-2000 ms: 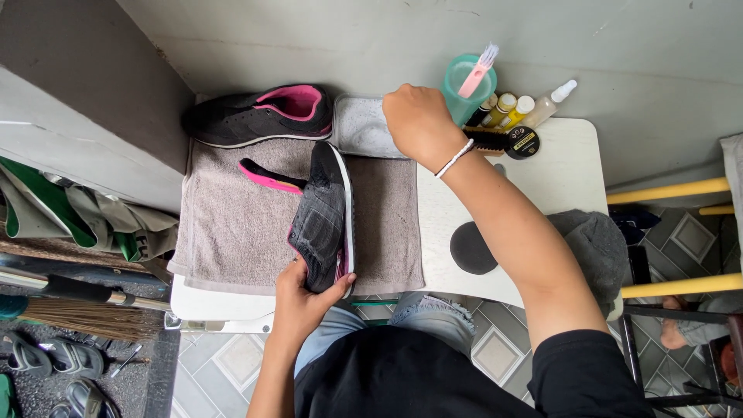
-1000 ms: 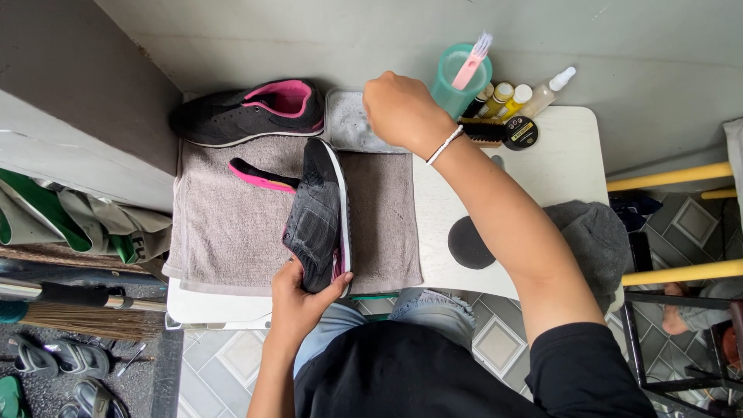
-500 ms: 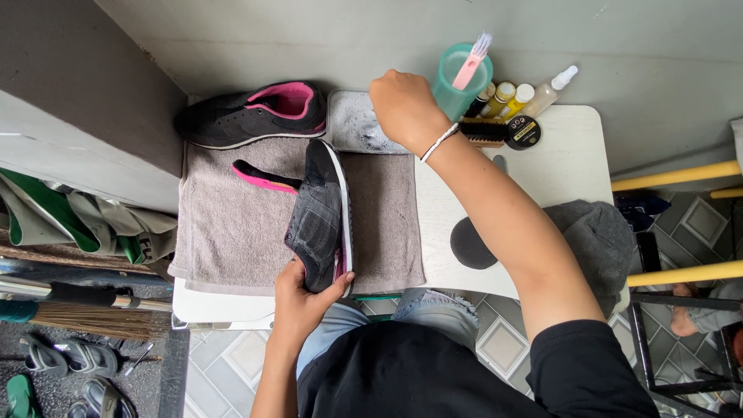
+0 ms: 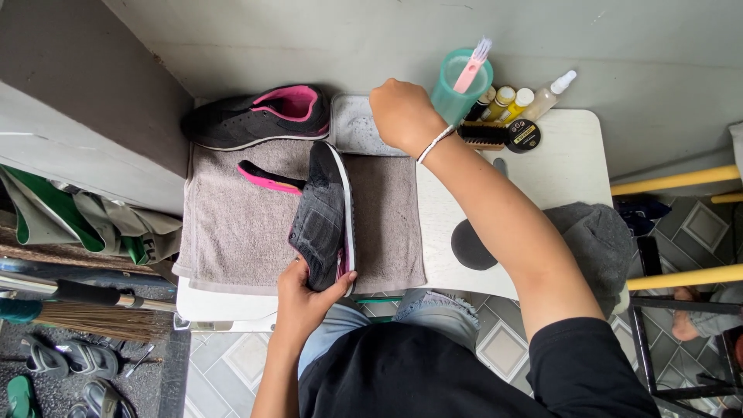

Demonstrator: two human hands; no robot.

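Shoe cleaning at a small white desk (image 4: 565,166), seen from the head camera. The left hand (image 4: 306,298) is closed around the heel of a dark shoe (image 4: 325,213), thumb on the pale sole edge, and holds it tilted on its side at the near edge of a grey towel (image 4: 232,232) that covers the left half of the desk. The right hand (image 4: 402,116) is curled into a loose fist at the far edge of the desk, over a shallow grey tray (image 4: 356,128); whether it encloses anything cannot be told, since the fingers face away from the camera. Just right of that hand stand a teal cup (image 4: 457,89) holding a pink toothbrush (image 4: 472,66), a bristle brush (image 4: 484,138), a round tin (image 4: 524,135) and small bottles (image 4: 515,101). The second shoe (image 4: 255,116), with pink lining, lies at the far left corner, and a pink insole (image 4: 267,178) rests on the towel beside the held shoe. The step in hand appears to be wetting or loading something at the tray while the shoe is steadied; the next move would call for bringing the right hand back to the shoe's upper, with the left keeping the heel firmly braced.
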